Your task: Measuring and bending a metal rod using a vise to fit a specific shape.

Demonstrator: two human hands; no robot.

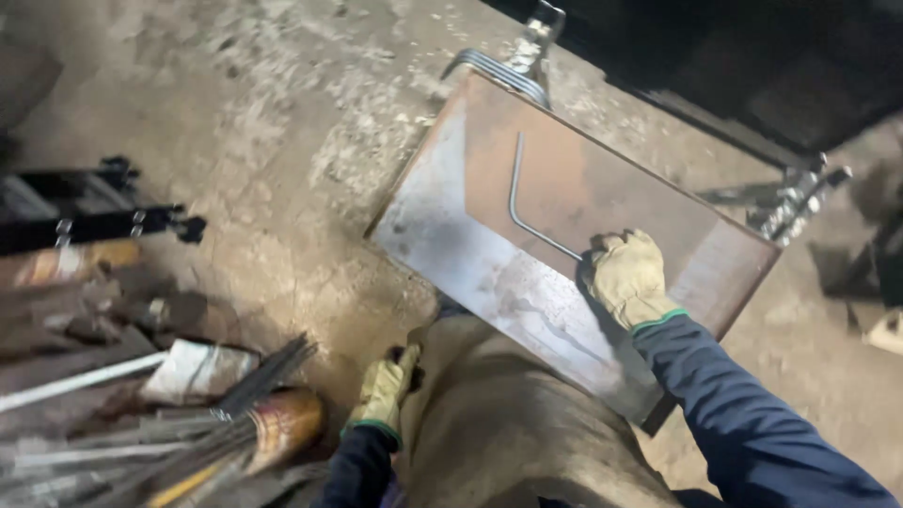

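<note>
Head view: looks down on a workshop floor, with the person's knees and both gloved hands low in the frame.
Floor (282, 141): rough, stained concrete, pale and patchy, spreads across most of the picture.
Steel plate (527, 235): a large flat rectangle, rusty brown with a bare grey band, lies tilted across the middle and rests against the person's lap at its lower edge.
Trousers (508, 423): dusty tan cloth over the knee, just under the plate's lower corner.
Right sleeve (752, 423): dark blue, runs up from the lower right corner to the glove.
Scrap pile (141, 414): thin rods, a pale strip and a rusty round piece lie bundled at the lower left, well apart from the plate.
Dark frame (94, 221): black metal bars with small fittings lie at the left edge.
Clamp (531, 47): a shiny metal piece stands at the plate's top corner; a second shiny fitting (795, 202) sits at the right corner.
Bent rod (527, 202): a thin grey bar bent to an angle lies flat on the plate, one leg pointing up, the other running down-right into the glove.
Right hand (628, 277): in a tan work glove with a green cuff, clenched around the lower end of the bent rod, resting on the plate.
Left hand (384, 388): in a matching glove, curled beside the knee; whether it grasps anything I cannot tell.
</note>
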